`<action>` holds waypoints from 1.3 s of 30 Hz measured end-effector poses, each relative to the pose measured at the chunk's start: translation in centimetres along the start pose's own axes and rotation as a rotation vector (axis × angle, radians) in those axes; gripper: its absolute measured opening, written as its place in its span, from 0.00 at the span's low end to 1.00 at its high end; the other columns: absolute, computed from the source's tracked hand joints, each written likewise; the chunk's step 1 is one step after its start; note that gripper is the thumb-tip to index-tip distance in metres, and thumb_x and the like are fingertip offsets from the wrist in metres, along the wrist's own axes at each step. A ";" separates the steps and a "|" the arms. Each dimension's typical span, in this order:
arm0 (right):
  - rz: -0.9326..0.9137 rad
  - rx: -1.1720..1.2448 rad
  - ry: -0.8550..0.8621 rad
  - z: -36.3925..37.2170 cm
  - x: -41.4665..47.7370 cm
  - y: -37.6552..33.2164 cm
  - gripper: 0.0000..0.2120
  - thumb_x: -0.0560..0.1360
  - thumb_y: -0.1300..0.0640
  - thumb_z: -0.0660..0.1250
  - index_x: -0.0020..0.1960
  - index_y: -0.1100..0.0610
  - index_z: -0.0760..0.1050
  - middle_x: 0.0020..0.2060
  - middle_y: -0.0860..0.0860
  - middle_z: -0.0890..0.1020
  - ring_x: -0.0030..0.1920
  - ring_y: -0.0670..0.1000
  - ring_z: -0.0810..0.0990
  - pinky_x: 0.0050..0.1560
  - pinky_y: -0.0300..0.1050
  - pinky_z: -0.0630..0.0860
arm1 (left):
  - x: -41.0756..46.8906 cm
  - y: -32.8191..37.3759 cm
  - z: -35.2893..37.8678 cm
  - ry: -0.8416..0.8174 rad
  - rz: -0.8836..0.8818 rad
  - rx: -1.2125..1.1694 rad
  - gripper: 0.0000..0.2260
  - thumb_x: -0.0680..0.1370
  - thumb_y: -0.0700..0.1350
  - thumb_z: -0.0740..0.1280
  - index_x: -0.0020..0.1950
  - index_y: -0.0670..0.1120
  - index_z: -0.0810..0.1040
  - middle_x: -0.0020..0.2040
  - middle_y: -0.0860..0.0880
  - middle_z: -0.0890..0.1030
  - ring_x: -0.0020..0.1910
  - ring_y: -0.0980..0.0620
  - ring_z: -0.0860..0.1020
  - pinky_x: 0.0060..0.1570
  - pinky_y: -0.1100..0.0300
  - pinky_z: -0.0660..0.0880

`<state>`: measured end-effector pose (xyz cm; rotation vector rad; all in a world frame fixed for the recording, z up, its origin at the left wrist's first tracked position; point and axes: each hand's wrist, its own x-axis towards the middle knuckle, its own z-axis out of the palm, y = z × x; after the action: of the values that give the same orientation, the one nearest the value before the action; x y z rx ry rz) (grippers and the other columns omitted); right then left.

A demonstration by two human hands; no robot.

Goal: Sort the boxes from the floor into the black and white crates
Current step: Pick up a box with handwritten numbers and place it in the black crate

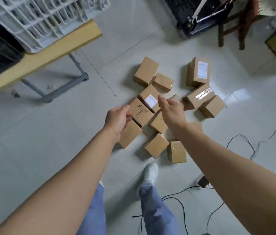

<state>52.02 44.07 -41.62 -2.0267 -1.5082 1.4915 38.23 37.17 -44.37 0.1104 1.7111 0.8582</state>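
Left grip (pixel 117 118) loosely curled, right grip (pixel 171 112) relaxed, both empty, over boxes (pixel 155 146) heaped on floor (pixel 49 133). Suggest: take top, unpinned boxes first (by opposite sides); white crate (pixel 49 19) sits on desk (pixel 57 53).

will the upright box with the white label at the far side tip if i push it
Likely, if pushed high: the labelled box stands on a small end, taller than wide. Its flat, square cardboard faces suggest it stays stiff when gripped. Weight cannot be judged.
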 end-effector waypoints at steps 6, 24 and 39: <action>0.021 -0.042 -0.066 5.2 6.6 7.4 0.25 0.81 0.44 0.55 0.59 0.65 0.75 0.55 0.60 0.80 0.53 0.57 0.78 0.54 0.52 0.74 | 8.1 -8.0 -0.1 0.167 -0.076 -0.034 0.06 0.77 0.45 0.63 0.41 0.46 0.75 0.39 0.48 0.78 0.41 0.48 0.77 0.39 0.59 0.71; 0.140 -0.272 -0.283 19.1 21.2 28.1 0.26 0.80 0.41 0.52 0.67 0.59 0.70 0.60 0.56 0.76 0.51 0.49 0.70 0.52 0.42 0.64 | 26.8 -29.4 1.3 0.413 -0.460 -0.139 0.07 0.79 0.49 0.62 0.48 0.45 0.69 0.48 0.49 0.70 0.42 0.47 0.70 0.42 0.57 0.67; 0.195 -0.285 -0.193 22.1 20.9 27.5 0.30 0.78 0.37 0.54 0.67 0.59 0.71 0.65 0.58 0.70 0.62 0.59 0.72 0.66 0.58 0.69 | 28.4 -28.1 -2.6 0.394 -0.388 -0.108 0.16 0.76 0.59 0.63 0.46 0.45 0.76 0.51 0.45 0.81 0.50 0.43 0.79 0.53 0.49 0.77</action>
<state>49.99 40.15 -82.37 -2.3054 -1.7263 1.6694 36.38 29.36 -83.59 -0.4781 1.9566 0.7067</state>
